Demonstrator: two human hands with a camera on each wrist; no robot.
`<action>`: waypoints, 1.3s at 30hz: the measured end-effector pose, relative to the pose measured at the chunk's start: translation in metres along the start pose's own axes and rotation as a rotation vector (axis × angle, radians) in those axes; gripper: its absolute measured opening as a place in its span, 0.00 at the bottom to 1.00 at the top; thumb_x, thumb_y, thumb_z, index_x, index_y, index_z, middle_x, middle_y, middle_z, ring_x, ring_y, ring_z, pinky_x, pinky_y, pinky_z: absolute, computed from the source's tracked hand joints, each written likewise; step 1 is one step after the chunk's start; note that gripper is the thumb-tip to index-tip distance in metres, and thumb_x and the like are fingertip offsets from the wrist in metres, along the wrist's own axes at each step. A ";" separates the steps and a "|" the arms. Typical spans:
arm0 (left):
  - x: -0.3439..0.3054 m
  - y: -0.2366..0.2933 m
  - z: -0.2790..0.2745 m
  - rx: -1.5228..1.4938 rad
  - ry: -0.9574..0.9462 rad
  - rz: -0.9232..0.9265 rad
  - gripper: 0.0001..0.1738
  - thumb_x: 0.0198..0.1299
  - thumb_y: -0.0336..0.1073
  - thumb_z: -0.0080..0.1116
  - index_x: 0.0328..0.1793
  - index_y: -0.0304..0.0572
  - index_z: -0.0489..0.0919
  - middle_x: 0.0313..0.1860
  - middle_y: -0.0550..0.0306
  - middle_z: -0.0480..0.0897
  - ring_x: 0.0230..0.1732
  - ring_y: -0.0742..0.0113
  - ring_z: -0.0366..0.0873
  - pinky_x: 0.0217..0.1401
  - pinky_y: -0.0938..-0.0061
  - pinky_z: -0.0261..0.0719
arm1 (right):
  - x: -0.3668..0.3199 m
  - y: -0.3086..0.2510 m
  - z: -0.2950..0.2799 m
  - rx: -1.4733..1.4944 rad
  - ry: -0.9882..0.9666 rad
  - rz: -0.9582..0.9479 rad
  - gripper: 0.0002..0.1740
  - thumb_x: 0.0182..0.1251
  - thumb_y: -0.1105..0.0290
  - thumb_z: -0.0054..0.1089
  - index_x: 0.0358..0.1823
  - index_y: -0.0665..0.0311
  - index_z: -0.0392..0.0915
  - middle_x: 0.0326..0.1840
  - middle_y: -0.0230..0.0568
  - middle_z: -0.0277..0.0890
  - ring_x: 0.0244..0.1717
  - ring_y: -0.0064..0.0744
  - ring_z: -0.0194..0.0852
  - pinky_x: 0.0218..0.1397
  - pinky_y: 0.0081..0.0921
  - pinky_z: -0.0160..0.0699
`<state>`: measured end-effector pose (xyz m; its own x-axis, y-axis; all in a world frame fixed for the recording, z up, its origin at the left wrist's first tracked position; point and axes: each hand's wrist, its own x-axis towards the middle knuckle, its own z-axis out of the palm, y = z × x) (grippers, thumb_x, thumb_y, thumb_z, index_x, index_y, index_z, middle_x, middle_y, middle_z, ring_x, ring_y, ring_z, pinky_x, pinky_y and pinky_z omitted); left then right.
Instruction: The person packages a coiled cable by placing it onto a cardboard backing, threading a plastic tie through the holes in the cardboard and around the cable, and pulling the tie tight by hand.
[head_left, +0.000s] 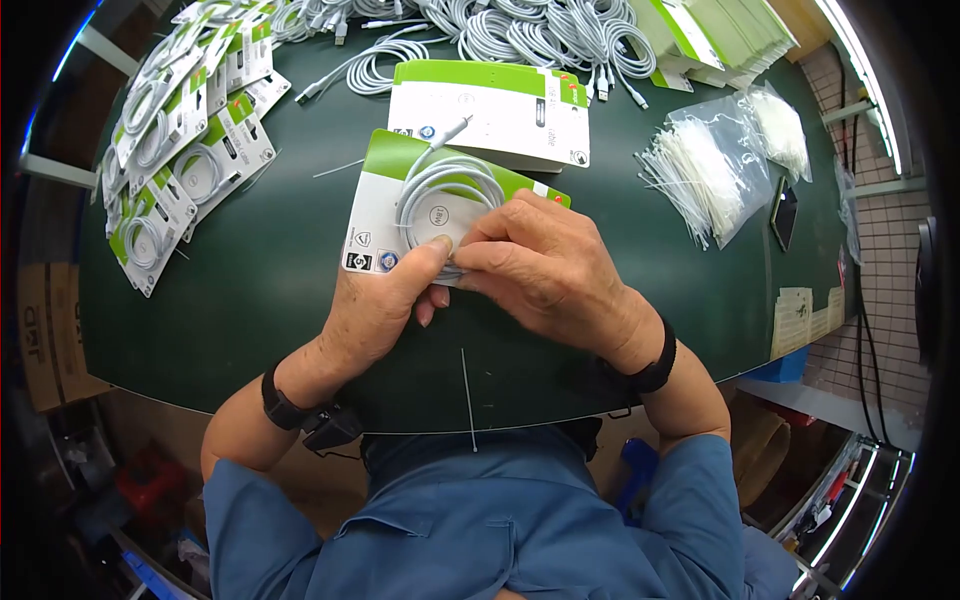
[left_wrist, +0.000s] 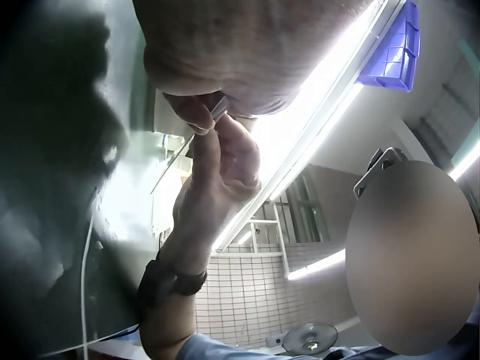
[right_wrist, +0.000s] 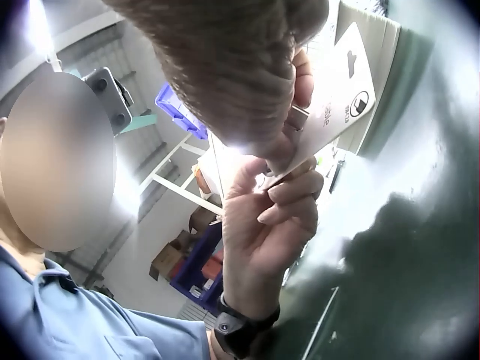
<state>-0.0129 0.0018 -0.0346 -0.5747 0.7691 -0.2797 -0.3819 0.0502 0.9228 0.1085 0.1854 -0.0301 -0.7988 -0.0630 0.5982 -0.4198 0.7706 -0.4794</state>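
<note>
My left hand [head_left: 385,300] grips a green and white packaging card [head_left: 375,200] by its lower edge, thumb on the front and fingers behind. On the card lies a coiled white charging cable [head_left: 412,200], one plug pointing up past the coil's top. My right hand [head_left: 550,262] pinches the cable at the coil's lower right, by the left thumb tip. A metal plug end [right_wrist: 298,118] shows between the right fingers in the right wrist view. The fingers hide much of the pinched spot. Just beyond the card stands a stack of similar cards [head_left: 480,110].
Carded cables [head_left: 145,240] pile up at the left, and loose coiled cables [head_left: 500,30] at the back. Bagged white cable ties [head_left: 715,170] lie right, beside a dark phone-like object [head_left: 784,213]. A single tie [head_left: 467,395] crosses the table's front edge. More cards [head_left: 720,40] stand back right.
</note>
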 end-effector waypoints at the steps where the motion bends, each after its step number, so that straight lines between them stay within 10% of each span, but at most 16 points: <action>1: 0.000 -0.001 0.000 0.016 -0.001 -0.006 0.15 0.76 0.36 0.64 0.60 0.34 0.79 0.38 0.56 0.85 0.27 0.75 0.83 0.22 0.81 0.78 | 0.000 0.000 0.002 0.001 0.007 0.004 0.20 0.52 0.77 0.83 0.45 0.60 0.84 0.44 0.36 0.83 0.37 0.41 0.80 0.38 0.37 0.81; 26: -0.007 0.005 0.006 0.167 0.087 0.045 0.14 0.75 0.41 0.68 0.46 0.33 0.87 0.26 0.61 0.85 0.22 0.79 0.81 0.22 0.81 0.77 | 0.001 -0.013 0.015 -0.331 0.016 -0.182 0.15 0.54 0.74 0.76 0.44 0.65 0.83 0.38 0.38 0.80 0.31 0.34 0.80 0.32 0.31 0.80; 33: 0.005 -0.017 -0.009 0.477 0.018 0.475 0.13 0.77 0.39 0.66 0.51 0.32 0.86 0.29 0.59 0.83 0.30 0.76 0.78 0.33 0.73 0.78 | 0.001 -0.015 0.017 -0.402 0.035 -0.163 0.16 0.53 0.74 0.75 0.44 0.65 0.84 0.38 0.36 0.80 0.31 0.34 0.80 0.31 0.31 0.78; 39: 0.001 -0.011 -0.003 0.441 0.044 0.417 0.13 0.77 0.37 0.65 0.55 0.32 0.86 0.30 0.58 0.84 0.30 0.72 0.78 0.34 0.71 0.79 | 0.002 -0.016 0.014 -0.399 0.028 -0.154 0.15 0.54 0.75 0.74 0.43 0.64 0.84 0.38 0.36 0.80 0.31 0.33 0.80 0.31 0.31 0.78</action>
<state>-0.0112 0.0003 -0.0453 -0.6442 0.7543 0.1268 0.2123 0.0171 0.9771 0.1079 0.1641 -0.0304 -0.7255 -0.1833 0.6634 -0.3291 0.9389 -0.1006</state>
